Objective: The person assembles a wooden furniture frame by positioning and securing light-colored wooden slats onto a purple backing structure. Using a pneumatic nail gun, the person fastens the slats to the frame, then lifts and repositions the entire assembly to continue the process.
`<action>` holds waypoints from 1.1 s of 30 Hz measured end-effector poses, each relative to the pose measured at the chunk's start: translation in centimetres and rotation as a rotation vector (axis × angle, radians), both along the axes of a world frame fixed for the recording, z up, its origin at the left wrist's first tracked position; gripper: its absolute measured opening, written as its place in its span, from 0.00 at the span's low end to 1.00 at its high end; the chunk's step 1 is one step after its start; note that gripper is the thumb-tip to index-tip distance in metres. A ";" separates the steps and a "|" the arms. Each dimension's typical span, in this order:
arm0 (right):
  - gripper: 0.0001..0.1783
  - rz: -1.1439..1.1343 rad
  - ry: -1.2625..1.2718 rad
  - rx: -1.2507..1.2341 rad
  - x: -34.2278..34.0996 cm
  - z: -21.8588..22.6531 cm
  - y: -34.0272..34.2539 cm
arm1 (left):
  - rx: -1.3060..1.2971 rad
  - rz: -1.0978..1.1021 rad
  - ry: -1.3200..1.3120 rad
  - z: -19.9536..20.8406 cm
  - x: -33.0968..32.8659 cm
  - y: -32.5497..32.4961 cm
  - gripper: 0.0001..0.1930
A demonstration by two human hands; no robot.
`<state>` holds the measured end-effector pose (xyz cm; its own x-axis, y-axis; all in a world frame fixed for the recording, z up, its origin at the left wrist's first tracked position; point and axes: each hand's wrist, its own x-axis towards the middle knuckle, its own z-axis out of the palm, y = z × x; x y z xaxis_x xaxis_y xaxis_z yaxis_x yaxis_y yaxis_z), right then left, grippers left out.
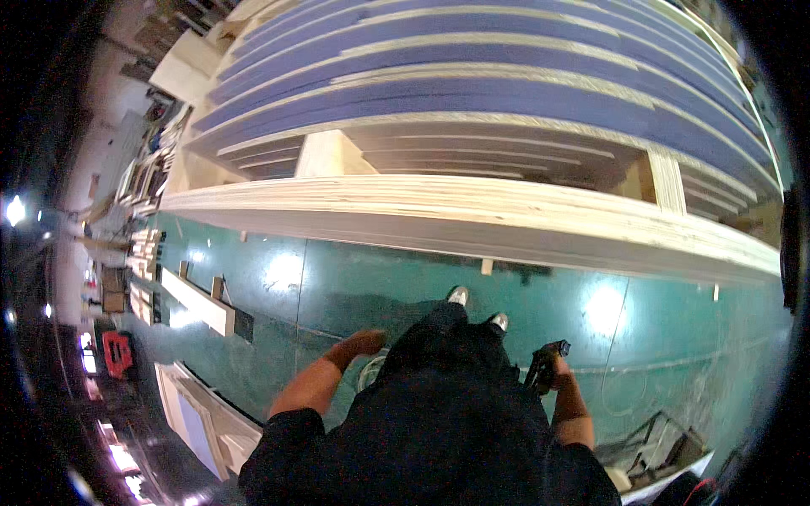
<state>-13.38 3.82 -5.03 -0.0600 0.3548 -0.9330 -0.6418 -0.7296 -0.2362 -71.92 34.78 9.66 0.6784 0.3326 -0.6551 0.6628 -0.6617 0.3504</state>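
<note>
My right hand [557, 376] hangs beside my right hip, closed around a dark hand-held tool [540, 364]. The tool's exact kind is too dark to make out. On the other side, my left hand [366, 341] is low by my left hip, blurred, with its fingers not clearly visible. Neither hand touches the large wooden assembly in front of me. Its near side is a long pale layered plywood beam [405, 192]. Behind that, rows of blue-purple strips with pale edges [439, 99] run across, and short upright wooden blocks [332, 153] stand between.
On the green floor [337, 278] at left lies a long pale board [198, 302]. Wooden panels [202, 422] lean lower left, near a red object [118, 352]. A pale-edged box with odds and ends [666, 472] is lower right. A pale round rim [368, 373] shows beside my left leg.
</note>
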 end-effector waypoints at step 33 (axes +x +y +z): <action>0.29 0.278 -1.852 -0.350 -8.6 73.4 25.5 | 0.498 -0.236 -0.487 41.2 20.6 45.9 0.30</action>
<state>-22.02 29.32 68.39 0.9423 0.3202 0.0981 0.3345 -0.9135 -0.2315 -51.32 80.71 50.87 0.9443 0.3215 -0.0702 0.3291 -0.9250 0.1898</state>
